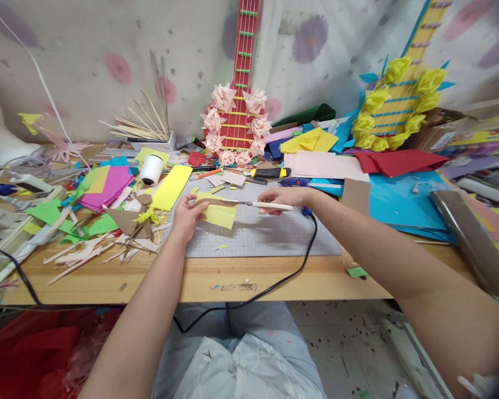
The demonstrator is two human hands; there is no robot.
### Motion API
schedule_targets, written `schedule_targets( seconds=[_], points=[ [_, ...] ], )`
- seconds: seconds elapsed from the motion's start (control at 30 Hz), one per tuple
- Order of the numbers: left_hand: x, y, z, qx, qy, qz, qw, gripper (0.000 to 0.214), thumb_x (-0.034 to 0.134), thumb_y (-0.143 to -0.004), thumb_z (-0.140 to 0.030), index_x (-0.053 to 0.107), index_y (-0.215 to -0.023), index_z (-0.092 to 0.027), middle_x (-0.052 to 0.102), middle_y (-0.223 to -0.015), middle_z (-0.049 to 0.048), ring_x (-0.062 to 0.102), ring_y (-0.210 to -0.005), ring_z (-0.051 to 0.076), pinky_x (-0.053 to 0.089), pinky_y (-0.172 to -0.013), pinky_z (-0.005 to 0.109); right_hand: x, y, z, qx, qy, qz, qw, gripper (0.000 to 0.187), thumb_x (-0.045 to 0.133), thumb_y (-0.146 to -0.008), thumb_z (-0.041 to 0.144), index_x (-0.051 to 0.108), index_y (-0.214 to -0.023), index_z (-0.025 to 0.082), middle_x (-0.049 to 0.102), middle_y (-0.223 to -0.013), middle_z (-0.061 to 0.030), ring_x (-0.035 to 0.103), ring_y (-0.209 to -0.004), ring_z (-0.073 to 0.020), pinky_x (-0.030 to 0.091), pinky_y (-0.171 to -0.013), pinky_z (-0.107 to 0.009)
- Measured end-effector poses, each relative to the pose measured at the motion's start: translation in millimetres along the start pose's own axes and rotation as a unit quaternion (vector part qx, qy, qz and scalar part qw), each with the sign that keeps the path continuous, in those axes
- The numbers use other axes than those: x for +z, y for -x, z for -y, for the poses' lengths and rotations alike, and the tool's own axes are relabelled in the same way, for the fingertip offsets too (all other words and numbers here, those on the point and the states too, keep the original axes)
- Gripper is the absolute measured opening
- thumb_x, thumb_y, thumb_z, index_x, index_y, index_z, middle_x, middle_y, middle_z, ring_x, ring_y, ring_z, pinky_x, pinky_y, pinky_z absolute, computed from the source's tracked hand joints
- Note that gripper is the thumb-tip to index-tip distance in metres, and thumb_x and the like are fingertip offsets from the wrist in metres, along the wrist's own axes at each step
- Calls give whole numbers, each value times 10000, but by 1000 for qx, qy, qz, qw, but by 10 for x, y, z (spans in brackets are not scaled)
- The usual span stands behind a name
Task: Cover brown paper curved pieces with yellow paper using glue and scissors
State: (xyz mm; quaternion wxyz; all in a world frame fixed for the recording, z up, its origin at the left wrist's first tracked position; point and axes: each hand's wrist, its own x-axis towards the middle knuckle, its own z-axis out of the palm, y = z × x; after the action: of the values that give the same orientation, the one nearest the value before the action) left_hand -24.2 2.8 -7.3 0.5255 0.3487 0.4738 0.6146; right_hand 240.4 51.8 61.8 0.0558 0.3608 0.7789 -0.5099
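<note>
My left hand (185, 218) pinches a piece of yellow paper (221, 216) by its left side, thumb on top. A narrow brown piece (216, 201) lies along the upper part of that paper, under the same thumb. In my right hand (279, 196) is a pair of scissors with white handles (276, 206). The blades point left and meet the paper's upper right part; whether they are parted I cannot tell. Both hands are over a grey cutting mat (258, 241), where small yellow scraps (222, 246) lie.
Behind the mat stand a red paper guitar (235, 130) with pink flowers and a yellow one (393, 105) with yellow flowers. Paper scraps (108, 188) crowd the left. Blue sheets (403, 202) lie right. A black cable (291, 274) crosses the table's front edge. A white roll (151, 169) sits left.
</note>
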Motion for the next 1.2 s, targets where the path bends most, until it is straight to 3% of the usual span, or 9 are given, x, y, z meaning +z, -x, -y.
schedule_targets(
  seconds=[1.2],
  points=[
    [47,53,-77,-23,32,-25,999,578,791,-375,-213,400,-801,-202,591,-609,-62,560,-491,109,384,-412,188,3,34,9,-4,-51,-12,999,373,663,-654,473,486,-694,148,466,-526,55,427,-453,-44,297,-431,-187]
  ],
)
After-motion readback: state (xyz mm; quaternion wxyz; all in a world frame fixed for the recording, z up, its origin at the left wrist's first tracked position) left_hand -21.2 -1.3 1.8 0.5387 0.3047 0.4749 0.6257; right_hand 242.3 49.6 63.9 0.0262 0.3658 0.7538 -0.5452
